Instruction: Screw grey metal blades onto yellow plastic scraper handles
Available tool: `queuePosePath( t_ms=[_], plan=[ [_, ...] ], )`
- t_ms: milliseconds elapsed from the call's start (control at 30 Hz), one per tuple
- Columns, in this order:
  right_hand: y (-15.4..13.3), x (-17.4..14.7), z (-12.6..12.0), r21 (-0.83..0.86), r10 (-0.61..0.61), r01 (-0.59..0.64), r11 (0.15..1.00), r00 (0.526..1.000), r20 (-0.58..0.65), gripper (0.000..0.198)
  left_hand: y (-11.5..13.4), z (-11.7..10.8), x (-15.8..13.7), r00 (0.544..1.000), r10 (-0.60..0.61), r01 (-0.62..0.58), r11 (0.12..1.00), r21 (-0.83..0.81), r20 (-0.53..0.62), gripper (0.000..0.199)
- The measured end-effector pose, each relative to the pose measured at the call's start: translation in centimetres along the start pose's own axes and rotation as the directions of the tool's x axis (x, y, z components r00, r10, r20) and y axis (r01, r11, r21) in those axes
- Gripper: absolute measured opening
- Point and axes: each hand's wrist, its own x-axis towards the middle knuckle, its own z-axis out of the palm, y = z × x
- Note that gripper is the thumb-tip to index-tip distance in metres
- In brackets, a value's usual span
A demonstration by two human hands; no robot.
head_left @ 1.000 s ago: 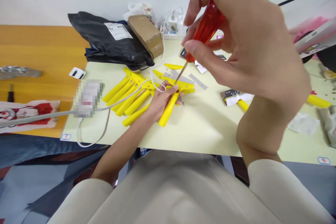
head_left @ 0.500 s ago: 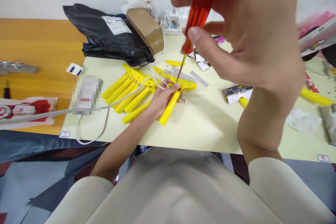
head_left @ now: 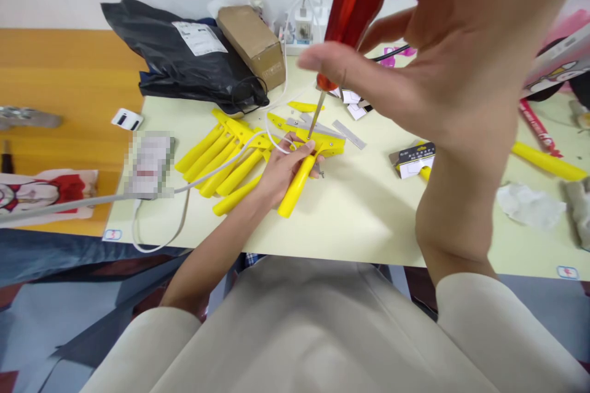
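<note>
My right hand (head_left: 461, 67), large and close to the camera, is closed around the red see-through handle of a screwdriver (head_left: 359, 6). Its thin shaft slants down, and the tip meets a screw on the head of a yellow plastic scraper (head_left: 299, 187). My left hand (head_left: 286, 169) grips that scraper where handle and head join, thumb on top. A small metal part (head_left: 321, 172) shows by the left fingertips. Several more yellow scraper handles (head_left: 216, 159) lie side by side to the left. Beyond the held head are flat grey metal blades (head_left: 349, 134) and a loose yellow strip (head_left: 305, 107).
A black plastic parcel (head_left: 184, 67) and a cardboard box (head_left: 253, 43) stand at the back left. A white cable (head_left: 221, 171) crosses over the handles from a blurred device (head_left: 150, 164). At right lie a black-and-white package (head_left: 412, 159), a yellow handle (head_left: 548, 161) and crumpled tissue (head_left: 530, 206).
My right hand has come closer to the camera and turned on the screwdriver handle, with the thumb shifted leftward across it. The tip stays on the scraper, which my left hand still holds.
</note>
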Motion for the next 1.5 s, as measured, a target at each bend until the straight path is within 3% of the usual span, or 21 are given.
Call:
queuePosePath(
  t_ms=[100, 167, 333, 467, 600, 667, 833, 900, 967, 1033, 1133, 1233, 1333, 1400, 1500],
  plan=[
    [-0.1, -0.1, 0.2, -0.137, -0.131, 0.139, 0.981, 0.989, 0.068, 0.024, -0.2, -0.2, 0.1, 1.0, 0.0, 0.0, 1.0, -0.011, 0.004, 0.056],
    [0.2, -0.1, 0.1, -0.103, -0.167, 0.184, 0.978, 0.974, 0.154, 0.031, -0.3, -0.3, 0.1, 1.0, 0.0, 0.0, 1.0, -0.021, 0.007, 0.055],
    [0.3, 0.2, -0.4, -0.223, -0.152, 0.16, 0.962, 0.987, 0.052, 0.035, -0.4, -0.3, 0.1, 0.999, 0.017, -0.017, 1.0, -0.018, 0.028, 0.052],
    [-0.2, -0.1, -0.6, -0.161, -0.171, 0.201, 0.966, 0.968, 0.185, 0.045, -0.3, -0.3, 0.0, 1.0, 0.014, -0.014, 1.0, -0.011, 0.02, 0.05],
    [0.4, 0.0, -0.5, -0.208, -0.177, 0.174, 0.962, 0.984, 0.004, 0.041, -0.3, -0.3, 0.0, 0.999, 0.033, -0.032, 0.999, -0.008, 0.034, 0.05],
    [0.6, 0.1, -0.6, -0.266, -0.192, 0.181, 0.947, 0.981, -0.017, 0.039, -0.4, -0.3, 0.0, 0.999, 0.034, -0.033, 0.999, -0.005, 0.026, 0.051],
    [-0.5, -0.1, -1.2, -0.153, -0.215, 0.248, 0.956, 0.954, 0.207, 0.052, -0.6, -0.4, 0.0, 0.999, 0.028, -0.028, 1.0, 0.005, 0.019, 0.051],
    [-1.0, -0.3, -1.2, -0.144, -0.21, 0.225, 0.964, 0.971, 0.114, 0.049, -0.6, -0.3, 0.0, 0.999, 0.029, -0.03, 1.0, 0.005, 0.022, 0.05],
    [-1.5, -0.4, -1.0, -0.267, -0.183, 0.178, 0.947, 0.983, 0.007, 0.046, -0.6, -0.2, -0.1, 0.999, 0.026, -0.026, 1.0, 0.005, 0.02, 0.049],
    [-1.8, -0.3, -1.0, -0.38, -0.153, 0.162, 0.911, 0.987, 0.054, 0.052, -0.5, -0.1, -0.2, 1.0, 0.018, -0.018, 1.0, 0.006, 0.005, 0.049],
    [-1.9, 0.0, -1.3, -0.284, -0.145, 0.205, 0.936, 0.965, 0.219, 0.055, -0.4, 0.1, -0.2, 1.0, 0.012, -0.012, 1.0, 0.007, -0.015, 0.049],
    [-1.7, -0.1, -1.4, -0.182, -0.228, 0.257, 0.949, 0.96, 0.163, 0.04, -0.4, 0.2, -0.3, 1.0, 0.018, -0.018, 1.0, 0.017, -0.001, 0.05],
    [-1.7, -0.4, -1.4, -0.331, -0.206, 0.21, 0.92, 0.977, 0.048, 0.032, -0.4, 0.1, -0.3, 1.0, 0.025, -0.026, 1.0, 0.015, 0.013, 0.053],
    [-1.8, -0.4, -1.3, -0.364, -0.18, 0.196, 0.911, 0.981, 0.077, 0.039, -0.4, 0.0, -0.3, 1.0, 0.028, -0.028, 1.0, 0.006, 0.013, 0.052],
    [-2.0, -0.4, -1.4, -0.17, -0.233, 0.274, 0.946, 0.946, 0.226, 0.048, -0.4, 0.0, -0.2, 1.0, 0.028, -0.028, 1.0, 0.005, 0.002, 0.051]
  ],
)
